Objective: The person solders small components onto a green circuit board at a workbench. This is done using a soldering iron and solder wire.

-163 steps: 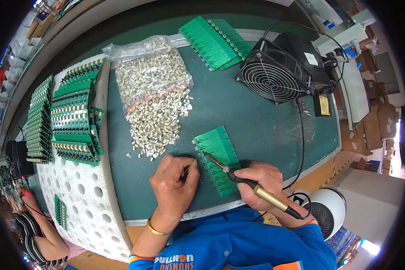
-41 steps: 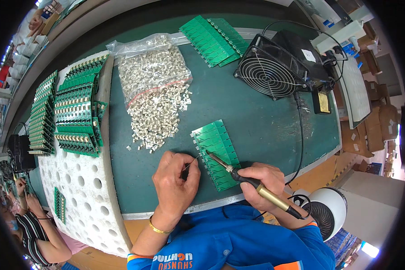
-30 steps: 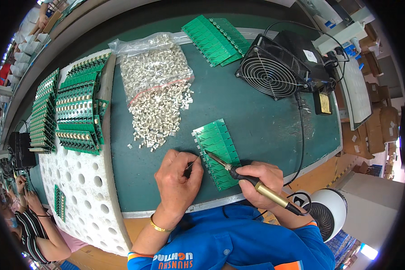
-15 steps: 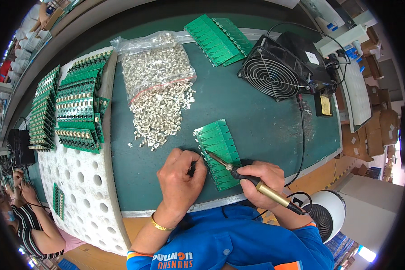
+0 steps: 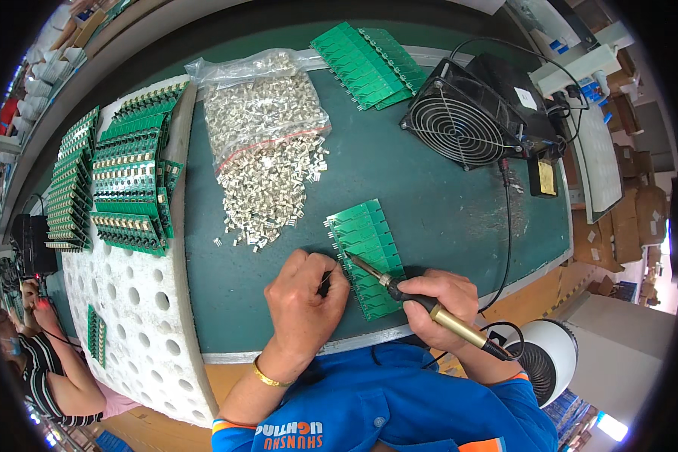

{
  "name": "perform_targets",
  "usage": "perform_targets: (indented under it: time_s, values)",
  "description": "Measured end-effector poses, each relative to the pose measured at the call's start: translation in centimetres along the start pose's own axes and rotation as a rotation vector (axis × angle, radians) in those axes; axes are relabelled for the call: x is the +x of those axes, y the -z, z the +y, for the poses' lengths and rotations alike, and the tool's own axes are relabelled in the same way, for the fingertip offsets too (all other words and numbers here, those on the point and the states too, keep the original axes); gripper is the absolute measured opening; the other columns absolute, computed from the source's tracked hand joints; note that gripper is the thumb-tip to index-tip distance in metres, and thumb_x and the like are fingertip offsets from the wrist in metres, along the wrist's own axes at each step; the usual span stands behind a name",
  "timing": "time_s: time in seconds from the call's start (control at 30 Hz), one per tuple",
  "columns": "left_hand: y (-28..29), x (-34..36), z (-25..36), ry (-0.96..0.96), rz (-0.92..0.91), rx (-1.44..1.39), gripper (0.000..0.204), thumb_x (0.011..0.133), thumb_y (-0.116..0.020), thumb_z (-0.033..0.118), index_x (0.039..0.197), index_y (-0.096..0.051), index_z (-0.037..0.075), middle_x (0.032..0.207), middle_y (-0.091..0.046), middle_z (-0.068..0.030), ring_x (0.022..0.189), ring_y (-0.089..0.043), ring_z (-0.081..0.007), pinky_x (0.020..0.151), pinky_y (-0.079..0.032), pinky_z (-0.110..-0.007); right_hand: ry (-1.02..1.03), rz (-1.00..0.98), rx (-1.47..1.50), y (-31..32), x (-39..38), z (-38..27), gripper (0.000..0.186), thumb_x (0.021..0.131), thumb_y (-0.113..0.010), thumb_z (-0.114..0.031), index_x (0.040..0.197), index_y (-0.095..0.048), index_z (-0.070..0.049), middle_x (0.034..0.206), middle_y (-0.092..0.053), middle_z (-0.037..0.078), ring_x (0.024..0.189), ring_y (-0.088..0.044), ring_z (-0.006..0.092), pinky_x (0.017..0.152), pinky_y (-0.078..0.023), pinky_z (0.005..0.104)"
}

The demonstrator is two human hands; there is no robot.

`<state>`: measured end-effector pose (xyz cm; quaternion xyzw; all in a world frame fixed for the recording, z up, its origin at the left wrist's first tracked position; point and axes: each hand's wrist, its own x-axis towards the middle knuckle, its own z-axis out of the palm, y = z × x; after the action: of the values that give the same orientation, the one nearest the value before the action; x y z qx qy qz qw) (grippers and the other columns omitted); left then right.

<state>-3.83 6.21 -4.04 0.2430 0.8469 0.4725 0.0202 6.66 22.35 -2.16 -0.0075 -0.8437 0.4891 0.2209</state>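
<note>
My right hand (image 5: 446, 303) grips a soldering iron (image 5: 453, 322) with a black and gold handle. Its tip rests at the left edge of a green circuit board panel (image 5: 371, 233), close to a row of small pale connectors. The panel lies flat on the bench, split into several strips. Left of it, my left hand (image 5: 303, 295) is closed, thumb and fingers pinched together. A small dark bit shows between those fingers, too hidden to name.
A plastic bag (image 5: 260, 98) spills small white connectors (image 5: 267, 196) onto the green bench. More panels (image 5: 361, 66) lie behind, beside a black fan (image 5: 459, 120). Finished-looking boards (image 5: 128, 169) stand on a perforated white foam sheet (image 5: 139, 316). Another person (image 5: 64, 369) works at far left.
My hands, the iron and the panel hold almost the same place. The person at far left has shifted their hands slightly.
</note>
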Motion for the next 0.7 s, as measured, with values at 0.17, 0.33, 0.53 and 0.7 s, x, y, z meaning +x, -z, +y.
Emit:
perform_targets:
  time_s: [0.17,0.33,0.53,0.7]
  values:
    - [-0.07,0.04,-0.02,-0.008,0.011,0.0,0.011,0.07,-0.067,-0.003,0.069,-0.058,0.003,0.058,-0.043,-0.0056,0.048,-0.043,-0.0142,0.044,-0.033,-0.029,-0.003,-0.006,-0.009,0.06,0.03,0.1,0.022,0.069,-0.07,-0.001,0.091,-0.064,-0.001,0.066,-0.063,0.009,0.049,-0.057,0.0186,0.047,-0.044,0.0294]
    - [-0.22,0.07,-0.21,-0.025,0.021,-0.012,0.011,0.07,-0.067,-0.004,0.069,-0.059,0.003,0.058,-0.043,-0.0056,0.047,-0.042,-0.0142,0.043,-0.033,-0.029,-0.024,-0.018,-0.011,0.2,0.39,-0.27,0.02,0.075,-0.067,-0.009,0.092,-0.063,0.0,0.062,-0.058,0.009,0.05,-0.054,0.0185,0.049,-0.042,0.0292]
    - [0.06,0.03,0.0,-0.011,-0.031,0.025,0.013,0.07,-0.066,-0.003,0.071,-0.057,0.006,0.063,-0.049,-0.0077,0.048,-0.051,-0.0237,0.044,-0.042,-0.034,-0.041,-0.013,0.0,0.14,0.25,-0.13,0.02,0.077,-0.067,-0.012,0.093,-0.063,0.0,0.063,-0.059,0.009,0.05,-0.054,0.0184,0.049,-0.042,0.0294]
    - [0.05,0.14,-0.04,-0.019,-0.018,0.029,0.013,0.069,-0.066,-0.003,0.071,-0.057,0.006,0.064,-0.05,-0.0078,0.049,-0.052,-0.0241,0.044,-0.042,-0.034,-0.031,-0.018,-0.014,0.12,0.23,0.02,0.02,0.078,-0.067,-0.013,0.093,-0.062,0.0,0.064,-0.059,0.009,0.05,-0.055,0.0186,0.049,-0.043,0.0293]
